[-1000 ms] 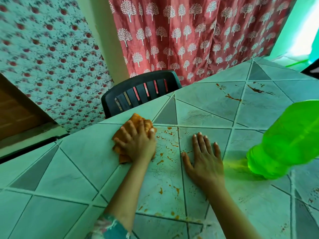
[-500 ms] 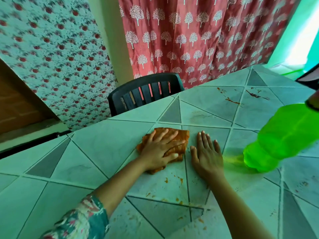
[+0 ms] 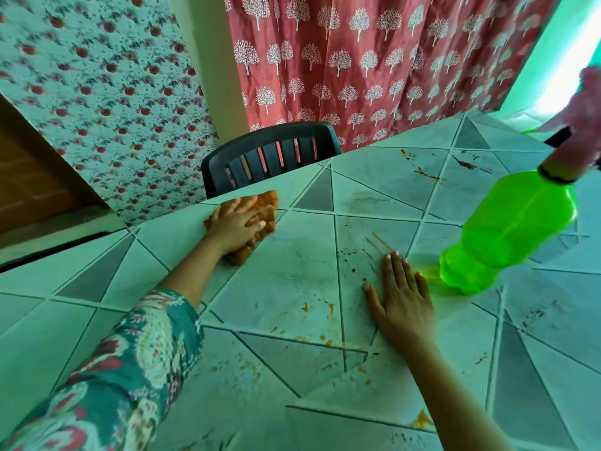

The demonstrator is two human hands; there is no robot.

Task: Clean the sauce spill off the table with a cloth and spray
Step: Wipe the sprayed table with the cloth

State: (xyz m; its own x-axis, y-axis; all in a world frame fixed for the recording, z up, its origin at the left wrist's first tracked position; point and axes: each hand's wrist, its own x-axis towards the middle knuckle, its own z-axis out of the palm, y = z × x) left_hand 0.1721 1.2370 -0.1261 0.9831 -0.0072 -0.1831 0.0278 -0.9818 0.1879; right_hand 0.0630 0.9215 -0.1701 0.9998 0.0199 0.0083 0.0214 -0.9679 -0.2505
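Cloth (image 3: pixel 265 206) has swept farther from the spray bottle (image 3: pixel 514 229); left hand (image 3: pixel 235 224) presses it, fingers (image 3: pixel 253 219) apparently flat (blurred). Right hand (image 3: pixel 403 297) lies released, flat on the table (image 3: pixel 286 281) just beside the bottle. Step: wiping. Next: bring cloth back over sauce spots (image 3: pixel 331 308) nearer the bottle.

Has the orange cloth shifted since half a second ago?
Yes. The orange cloth under the left hand slid left, from below the dark triangular tile to the table edge by the black chair.
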